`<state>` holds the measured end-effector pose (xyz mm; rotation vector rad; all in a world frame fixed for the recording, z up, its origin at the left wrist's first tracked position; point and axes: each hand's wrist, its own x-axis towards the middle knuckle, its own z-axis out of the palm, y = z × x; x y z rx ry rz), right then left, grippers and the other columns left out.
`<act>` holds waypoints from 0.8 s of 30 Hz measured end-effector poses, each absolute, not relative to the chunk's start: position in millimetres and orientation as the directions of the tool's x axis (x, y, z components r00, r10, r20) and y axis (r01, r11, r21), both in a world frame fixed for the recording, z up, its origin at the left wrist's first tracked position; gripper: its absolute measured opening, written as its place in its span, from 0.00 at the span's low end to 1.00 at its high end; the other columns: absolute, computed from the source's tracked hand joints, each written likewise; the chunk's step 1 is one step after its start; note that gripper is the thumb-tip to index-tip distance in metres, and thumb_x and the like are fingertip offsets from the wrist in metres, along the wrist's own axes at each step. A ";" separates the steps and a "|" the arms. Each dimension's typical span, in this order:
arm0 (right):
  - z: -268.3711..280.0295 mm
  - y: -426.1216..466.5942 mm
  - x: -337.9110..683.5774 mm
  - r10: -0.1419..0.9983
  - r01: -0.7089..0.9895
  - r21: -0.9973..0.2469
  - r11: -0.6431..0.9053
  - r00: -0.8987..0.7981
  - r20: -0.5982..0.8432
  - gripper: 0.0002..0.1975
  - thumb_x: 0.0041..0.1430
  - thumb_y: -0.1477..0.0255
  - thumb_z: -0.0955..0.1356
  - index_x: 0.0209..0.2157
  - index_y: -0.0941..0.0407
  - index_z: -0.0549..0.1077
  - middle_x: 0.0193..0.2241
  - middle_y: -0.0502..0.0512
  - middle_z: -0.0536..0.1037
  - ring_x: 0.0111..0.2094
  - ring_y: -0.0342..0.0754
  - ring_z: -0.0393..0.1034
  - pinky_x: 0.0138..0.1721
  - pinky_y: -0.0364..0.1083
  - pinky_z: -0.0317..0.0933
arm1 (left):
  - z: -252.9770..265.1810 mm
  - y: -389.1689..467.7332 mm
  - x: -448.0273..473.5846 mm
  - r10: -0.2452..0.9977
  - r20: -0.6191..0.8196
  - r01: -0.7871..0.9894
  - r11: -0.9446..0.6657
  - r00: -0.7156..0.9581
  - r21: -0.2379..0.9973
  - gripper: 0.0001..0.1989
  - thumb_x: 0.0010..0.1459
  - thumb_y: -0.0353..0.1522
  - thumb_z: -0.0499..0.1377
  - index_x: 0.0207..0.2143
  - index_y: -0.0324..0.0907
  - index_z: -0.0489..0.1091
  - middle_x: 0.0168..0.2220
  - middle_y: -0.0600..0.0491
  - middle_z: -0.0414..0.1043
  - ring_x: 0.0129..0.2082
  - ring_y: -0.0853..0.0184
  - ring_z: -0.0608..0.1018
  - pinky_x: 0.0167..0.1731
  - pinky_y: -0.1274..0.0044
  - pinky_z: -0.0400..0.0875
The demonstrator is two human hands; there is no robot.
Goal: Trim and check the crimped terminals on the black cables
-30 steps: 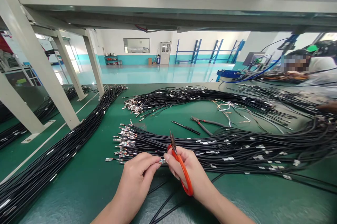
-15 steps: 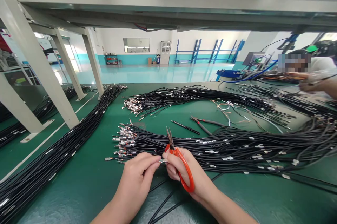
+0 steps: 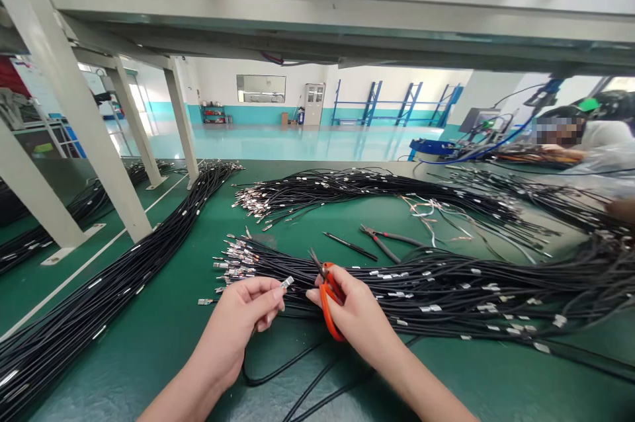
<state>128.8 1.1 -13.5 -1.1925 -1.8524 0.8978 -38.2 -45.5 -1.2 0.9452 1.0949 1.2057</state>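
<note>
My left hand [image 3: 258, 306] pinches a black cable [image 3: 268, 379] close to its end, and a small metal connector [image 3: 287, 282] sticks out past the fingertips. The rest of that cable loops down over the green table [image 3: 163, 362]. My right hand [image 3: 354, 306] is closed around orange-handled scissors [image 3: 328, 303], whose blades point up and to the left. A gap separates the two hands. Just behind them lies a thick bundle of black cables [image 3: 367, 273], with metal connectors [image 3: 235, 263] at its left end and white labels along it.
A second cable bundle [image 3: 337, 185] lies farther back, and a third [image 3: 143, 250] runs along the left. Side cutters [image 3: 384, 237], a black pen-like tool [image 3: 350, 246] and stripped wires [image 3: 431, 210] lie between bundles. A shelf [image 3: 317, 8] spans overhead on posts. Another person [image 3: 605, 137] sits at right.
My hands have moved apart. The left now holds the connector up and tilted, turned away from the right. The scissors have shifted in my right hand. The co-worker's arm at right has drawn back.
</note>
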 end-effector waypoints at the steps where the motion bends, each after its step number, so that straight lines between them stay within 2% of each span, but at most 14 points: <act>1: -15.6 3.7 131.3 0.923 0.462 -0.810 0.362 -0.299 0.242 0.10 0.50 0.67 0.65 0.22 0.56 0.60 0.20 0.46 0.63 0.22 0.40 0.55 0.24 0.40 0.55 | -1.4 -44.1 -41.8 0.991 -0.134 -0.261 0.128 -0.005 0.957 0.08 0.47 0.34 0.60 0.22 0.37 0.68 0.21 0.56 0.62 0.20 0.76 0.59 0.21 0.82 0.54; 4: -20.5 8.6 136.9 0.888 0.574 -0.680 0.456 -0.345 0.303 0.06 0.53 0.72 0.62 0.23 0.56 0.60 0.22 0.49 0.65 0.23 0.42 0.59 0.26 0.41 0.58 | -3.8 -39.2 -54.8 0.985 -0.151 -0.322 0.117 -0.082 0.939 0.07 0.46 0.34 0.61 0.25 0.37 0.70 0.24 0.55 0.63 0.24 0.74 0.63 0.27 0.82 0.57; 7: -15.4 7.1 137.0 0.835 0.662 -0.510 0.550 -0.431 0.341 0.02 0.52 0.77 0.63 0.27 0.56 0.64 0.28 0.53 0.69 0.29 0.45 0.63 0.32 0.43 0.60 | -6.1 -35.1 -68.3 0.977 -0.187 -0.353 0.138 -0.107 0.925 0.10 0.44 0.35 0.63 0.27 0.37 0.71 0.24 0.54 0.64 0.25 0.74 0.64 0.27 0.81 0.58; 9: -6.3 5.2 132.8 0.807 0.711 -0.385 0.589 -0.498 0.316 0.04 0.50 0.78 0.64 0.29 0.56 0.66 0.32 0.55 0.70 0.34 0.47 0.64 0.35 0.44 0.61 | -6.4 -33.4 -75.2 0.975 -0.202 -0.350 0.156 -0.097 0.924 0.11 0.43 0.37 0.64 0.26 0.37 0.71 0.24 0.54 0.64 0.24 0.74 0.64 0.26 0.81 0.57; 12: 7.9 11.7 122.6 0.820 0.806 -0.175 0.566 -0.527 0.222 0.04 0.50 0.78 0.64 0.30 0.58 0.69 0.34 0.57 0.71 0.35 0.49 0.65 0.37 0.45 0.61 | -5.3 -32.1 -80.0 0.977 -0.211 -0.352 0.184 -0.038 0.918 0.12 0.43 0.37 0.64 0.24 0.37 0.70 0.23 0.55 0.64 0.22 0.75 0.62 0.23 0.82 0.56; 15: 14.5 36.9 113.2 0.863 0.875 -0.009 0.484 -0.476 0.168 0.07 0.52 0.77 0.64 0.35 0.61 0.70 0.36 0.61 0.71 0.38 0.51 0.65 0.40 0.46 0.60 | -5.3 -32.1 -78.3 0.974 -0.226 -0.373 0.219 0.025 0.902 0.11 0.42 0.35 0.65 0.24 0.36 0.70 0.22 0.56 0.63 0.21 0.77 0.61 0.21 0.84 0.55; 18: 10.3 74.1 105.3 0.893 0.906 0.035 0.422 -0.422 0.155 0.09 0.52 0.77 0.64 0.37 0.65 0.70 0.37 0.64 0.71 0.41 0.53 0.64 0.41 0.49 0.59 | -6.9 -33.2 -73.8 0.967 -0.250 -0.392 0.251 0.056 0.885 0.11 0.40 0.34 0.66 0.24 0.36 0.70 0.21 0.56 0.63 0.21 0.77 0.62 0.21 0.85 0.57; 24: -10.2 122.2 87.7 0.906 0.908 0.020 0.417 -0.418 0.075 0.10 0.56 0.69 0.64 0.37 0.61 0.69 0.37 0.54 0.71 0.38 0.46 0.66 0.39 0.50 0.61 | -9.4 -35.1 -68.1 0.957 -0.289 -0.430 0.275 0.033 0.860 0.12 0.38 0.32 0.67 0.25 0.36 0.69 0.21 0.54 0.65 0.21 0.77 0.65 0.22 0.85 0.59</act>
